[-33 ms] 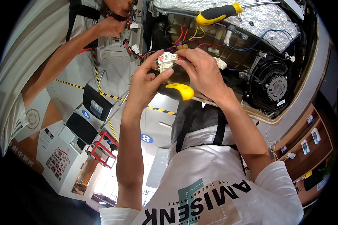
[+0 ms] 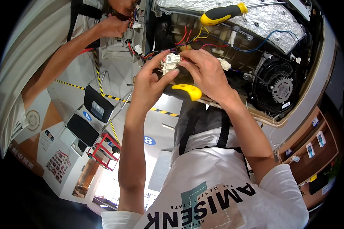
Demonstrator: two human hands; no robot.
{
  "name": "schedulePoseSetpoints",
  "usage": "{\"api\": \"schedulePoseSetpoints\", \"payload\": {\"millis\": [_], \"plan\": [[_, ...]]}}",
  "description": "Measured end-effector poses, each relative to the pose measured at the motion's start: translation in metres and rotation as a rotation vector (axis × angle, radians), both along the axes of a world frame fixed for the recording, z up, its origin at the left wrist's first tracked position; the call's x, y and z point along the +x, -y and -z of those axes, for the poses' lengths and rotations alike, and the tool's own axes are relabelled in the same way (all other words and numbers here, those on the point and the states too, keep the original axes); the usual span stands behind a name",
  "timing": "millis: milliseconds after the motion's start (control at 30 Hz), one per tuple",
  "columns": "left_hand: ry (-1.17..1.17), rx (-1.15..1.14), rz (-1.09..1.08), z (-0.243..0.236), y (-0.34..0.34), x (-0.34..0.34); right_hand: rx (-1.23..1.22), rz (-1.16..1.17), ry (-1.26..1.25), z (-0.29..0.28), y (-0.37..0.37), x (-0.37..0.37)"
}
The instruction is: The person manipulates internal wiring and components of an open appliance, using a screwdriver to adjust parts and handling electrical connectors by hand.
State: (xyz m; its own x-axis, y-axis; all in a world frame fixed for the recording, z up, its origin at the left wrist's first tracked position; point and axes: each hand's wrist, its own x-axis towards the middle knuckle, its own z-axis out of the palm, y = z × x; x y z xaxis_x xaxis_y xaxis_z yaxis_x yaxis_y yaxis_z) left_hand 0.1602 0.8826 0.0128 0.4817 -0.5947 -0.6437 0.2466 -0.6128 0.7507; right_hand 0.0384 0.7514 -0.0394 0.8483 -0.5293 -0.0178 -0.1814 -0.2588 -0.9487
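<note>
My left hand [image 2: 151, 80] pinches a white plastic connector piece [image 2: 171, 63] with a red part on it, between thumb and fingers. My right hand [image 2: 208, 76] is closed at the right side of the same piece, with short red wires at its fingertips. A yellow and black tool handle [image 2: 186, 91] sits just below and behind my hands; whether a finger touches it is unclear. Another white connector [image 2: 224, 64] hangs beside my right hand. Above, a yellow and black screwdriver [image 2: 219, 15] lies on the silver foil panel [image 2: 273, 23] of an opened appliance.
The appliance's casing holds loose coloured wires and a black fan housing [image 2: 275, 84] at right. Another person's arm [image 2: 65, 57] reaches to wiring at upper left. A black folding chair [image 2: 80, 129], a red trolley [image 2: 103, 150] and wooden shelves [image 2: 311, 149] stand beyond.
The lower tool handle has shifted slightly right and up. My left hand and the white connector piece have turned a little; otherwise little has moved.
</note>
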Motion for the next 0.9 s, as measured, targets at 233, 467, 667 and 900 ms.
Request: {"api": "schedulePoseSetpoints", "payload": {"millis": [233,467,667,900], "plan": [[0.276,-0.048,-0.026,0.011,0.001,-0.012,0.451,0.014,-0.066,-0.002,-0.003,-0.008],[0.383,-0.040,0.060,0.001,0.003,-0.025,0.662,-0.082,-0.169,0.004,0.001,-0.023],[0.501,-0.089,0.081,0.010,-0.006,-0.032,0.753,-0.107,-0.127,0.008,-0.004,-0.027],[0.681,-0.028,0.212,0.008,-0.009,-0.036,0.801,-0.119,-0.127,0.016,-0.007,-0.029]]}}
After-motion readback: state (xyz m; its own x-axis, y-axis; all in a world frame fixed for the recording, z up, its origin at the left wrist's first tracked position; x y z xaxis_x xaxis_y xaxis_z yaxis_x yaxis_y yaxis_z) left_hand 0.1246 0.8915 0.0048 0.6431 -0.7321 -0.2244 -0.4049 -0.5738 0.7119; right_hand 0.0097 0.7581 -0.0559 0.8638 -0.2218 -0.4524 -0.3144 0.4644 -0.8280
